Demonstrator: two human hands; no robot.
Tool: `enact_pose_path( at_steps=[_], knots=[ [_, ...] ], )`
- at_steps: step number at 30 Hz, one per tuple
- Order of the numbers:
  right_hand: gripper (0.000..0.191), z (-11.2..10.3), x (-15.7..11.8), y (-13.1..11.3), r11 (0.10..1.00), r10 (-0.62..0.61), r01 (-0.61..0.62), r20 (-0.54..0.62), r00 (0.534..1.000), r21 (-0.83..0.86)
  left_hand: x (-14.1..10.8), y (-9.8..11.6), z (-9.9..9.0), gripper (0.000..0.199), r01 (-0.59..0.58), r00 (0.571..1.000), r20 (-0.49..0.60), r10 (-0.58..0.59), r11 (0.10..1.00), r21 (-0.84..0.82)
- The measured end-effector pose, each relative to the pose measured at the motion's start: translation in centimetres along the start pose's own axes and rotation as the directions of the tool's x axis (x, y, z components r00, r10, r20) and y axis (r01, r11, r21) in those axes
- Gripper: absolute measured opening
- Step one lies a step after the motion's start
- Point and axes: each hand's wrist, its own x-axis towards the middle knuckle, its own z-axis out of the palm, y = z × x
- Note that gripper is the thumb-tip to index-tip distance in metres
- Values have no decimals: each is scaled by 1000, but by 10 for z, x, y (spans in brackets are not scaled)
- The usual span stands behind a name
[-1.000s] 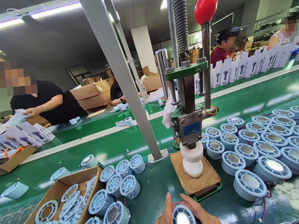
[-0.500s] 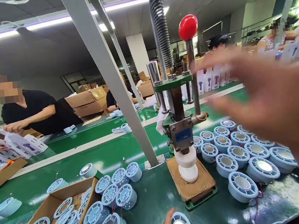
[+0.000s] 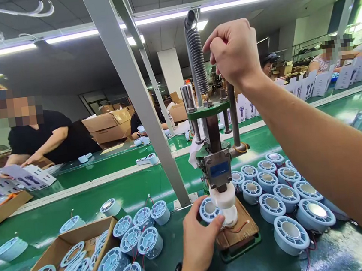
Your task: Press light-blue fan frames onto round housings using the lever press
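Observation:
My left hand [image 3: 200, 237] grips a light-blue round fan housing [image 3: 209, 209] with a silver disc in its middle, thumb and fingers at its rim. It tilts beside the hand press [image 3: 217, 166], at the gap between the upper white pad [image 3: 223, 196] and the lower white pad [image 3: 231, 216]. A thin red wire lies across the brown base board [image 3: 242, 228]. Up high, my right hand [image 3: 235, 52] is closed over the top of the press lever [image 3: 233, 112]; its red knob is hidden by the fingers.
Several finished-looking housings with silver discs [image 3: 289, 229] stand right of the press. At left are more housings [image 3: 149, 240] and a cardboard box [image 3: 66, 242] of blue rings. A slanted grey post [image 3: 138, 101] rises behind. Across the green belt [image 3: 126, 197], a person in black [image 3: 51, 132] handles white boxes.
My right hand has come onto the lever top, covering the red knob. My left hand has carried the housing up from the bottom edge to the press pads.

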Motion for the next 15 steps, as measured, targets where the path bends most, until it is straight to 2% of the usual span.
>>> enact_pose_path(
  at_steps=[3,5,7,10,13,15],
  knots=[
    [28,-1,-1,-1,1000,26,-26,-4,1000,-15,16,2,19,53,-50,988,142,64,994,-98],
    [36,1,-2,0,999,41,-41,8,999,-7,20,-2,25,51,-75,973,207,99,990,-121],
    [42,5,-2,1,997,80,-80,15,997,16,21,-9,26,50,-99,970,214,116,991,-88],
    [41,6,1,0,986,149,-152,43,988,70,17,-20,25,48,-116,974,194,116,993,-13],
    [40,-18,-7,-9,975,183,-198,134,974,104,12,-26,27,56,-126,979,163,124,992,1],
    [34,-48,-29,-19,978,112,-141,184,977,156,8,-29,30,64,-134,982,139,130,991,21]
  ],
)
